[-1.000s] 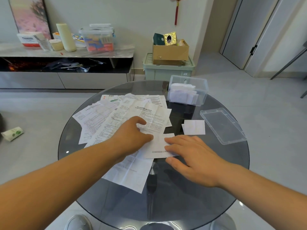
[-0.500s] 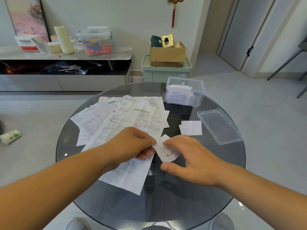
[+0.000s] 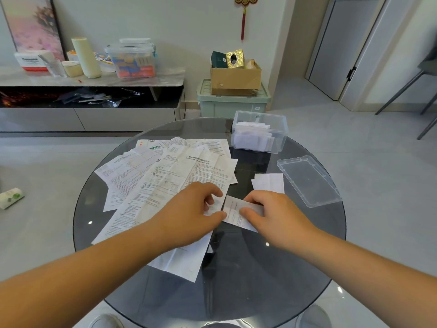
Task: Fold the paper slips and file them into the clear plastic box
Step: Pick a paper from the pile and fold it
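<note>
Paper slips (image 3: 165, 176) lay fanned and unfolded across the left of the glass table (image 3: 260, 268). The left hand (image 3: 186, 216), resting on them, pinched one small slip (image 3: 231, 207) at its left end, and the right hand (image 3: 281, 218) pinched its right end. Sheets sliding underneath could probably skew the crease. Further right stood the clear plastic box (image 3: 260, 132), part filled, with a folded slip (image 3: 269, 182) in front of it and the lid (image 3: 307, 181) beside it.

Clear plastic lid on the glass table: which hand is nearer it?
Right. The right hand is near the clear plastic lid; the left hand is farther off, over the printed sheets.
</note>
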Available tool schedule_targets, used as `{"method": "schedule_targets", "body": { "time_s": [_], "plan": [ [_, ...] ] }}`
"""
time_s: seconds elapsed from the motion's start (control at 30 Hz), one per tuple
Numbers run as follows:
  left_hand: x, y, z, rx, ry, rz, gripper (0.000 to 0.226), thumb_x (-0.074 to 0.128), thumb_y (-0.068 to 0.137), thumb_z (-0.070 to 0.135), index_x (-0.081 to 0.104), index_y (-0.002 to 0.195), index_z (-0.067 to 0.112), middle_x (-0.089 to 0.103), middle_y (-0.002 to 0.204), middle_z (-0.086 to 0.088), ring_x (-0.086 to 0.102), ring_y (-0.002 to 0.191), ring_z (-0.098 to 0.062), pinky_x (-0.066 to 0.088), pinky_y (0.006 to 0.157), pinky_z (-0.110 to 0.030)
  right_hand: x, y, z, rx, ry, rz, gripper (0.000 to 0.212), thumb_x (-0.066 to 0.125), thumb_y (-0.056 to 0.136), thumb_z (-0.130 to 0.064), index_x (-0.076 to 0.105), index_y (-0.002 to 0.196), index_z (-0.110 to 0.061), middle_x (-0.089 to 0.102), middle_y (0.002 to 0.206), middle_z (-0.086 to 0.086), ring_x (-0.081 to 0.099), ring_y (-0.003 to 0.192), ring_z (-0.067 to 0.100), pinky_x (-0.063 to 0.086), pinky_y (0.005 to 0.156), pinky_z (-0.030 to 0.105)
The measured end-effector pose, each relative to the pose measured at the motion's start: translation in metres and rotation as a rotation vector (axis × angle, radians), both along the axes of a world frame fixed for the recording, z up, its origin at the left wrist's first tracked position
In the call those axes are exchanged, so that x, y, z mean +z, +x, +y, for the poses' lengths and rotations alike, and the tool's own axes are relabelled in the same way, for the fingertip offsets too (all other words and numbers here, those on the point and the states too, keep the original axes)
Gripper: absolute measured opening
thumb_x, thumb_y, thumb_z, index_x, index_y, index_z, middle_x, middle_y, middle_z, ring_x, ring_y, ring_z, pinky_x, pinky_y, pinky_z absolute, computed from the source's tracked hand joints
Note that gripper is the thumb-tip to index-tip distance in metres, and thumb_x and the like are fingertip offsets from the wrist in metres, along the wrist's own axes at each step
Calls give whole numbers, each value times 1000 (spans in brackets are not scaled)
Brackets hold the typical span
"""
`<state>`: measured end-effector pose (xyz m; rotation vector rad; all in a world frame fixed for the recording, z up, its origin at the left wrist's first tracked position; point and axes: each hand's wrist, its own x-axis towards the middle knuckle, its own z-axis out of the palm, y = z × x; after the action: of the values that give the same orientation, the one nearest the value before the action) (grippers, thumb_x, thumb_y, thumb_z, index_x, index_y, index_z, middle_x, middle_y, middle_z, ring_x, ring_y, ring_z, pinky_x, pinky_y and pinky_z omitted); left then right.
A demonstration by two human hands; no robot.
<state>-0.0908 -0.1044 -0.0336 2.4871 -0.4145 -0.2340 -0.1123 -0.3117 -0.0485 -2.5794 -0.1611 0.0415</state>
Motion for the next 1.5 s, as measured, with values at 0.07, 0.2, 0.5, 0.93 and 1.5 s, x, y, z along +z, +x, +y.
{"method": "schedule_targets", "body": {
  "time_s": [0.07,0.2,0.5,0.93,1.5],
  "plan": [
    [-5,-2,1,-102,78,-94,41,67,90,47,52,127,40,52,118,19,55,105,-5,45,87,-13,-3,0,-1,-5,-60,8,28,63,93,-43,61,118,-31,62,113,-13,57,105,11,50,87,30],
    [-11,-1,1,-241,167,-223,32,61,94,45,56,125,40,52,121,16,50,110,-4,45,92,-21,-6,1,-1,-60,-97,-2,41,68,87,-50,55,122,-33,49,109,-10,49,111,16,46,88,32],
    [-11,1,3,-398,319,-271,36,44,102,45,61,133,40,49,123,13,43,111,-5,37,95,-23,-8,1,-4,-34,-117,27,39,65,90,-51,60,126,-37,45,109,-6,42,114,17,42,91,29],
    [-11,3,-10,-396,246,-268,14,61,93,52,62,94,39,55,127,18,44,112,-3,37,97,-25,0,8,-16,83,-75,130,52,77,84,-41,55,131,-41,44,117,-8,44,115,12,45,96,30],
    [2,15,-29,-249,226,66,35,79,84,38,60,113,33,53,117,9,54,106,-15,37,71,-13,-4,-8,-37,259,-339,19,49,45,100,-52,40,148,-45,33,109,-9,31,106,12,34,93,25]
  ]
}}
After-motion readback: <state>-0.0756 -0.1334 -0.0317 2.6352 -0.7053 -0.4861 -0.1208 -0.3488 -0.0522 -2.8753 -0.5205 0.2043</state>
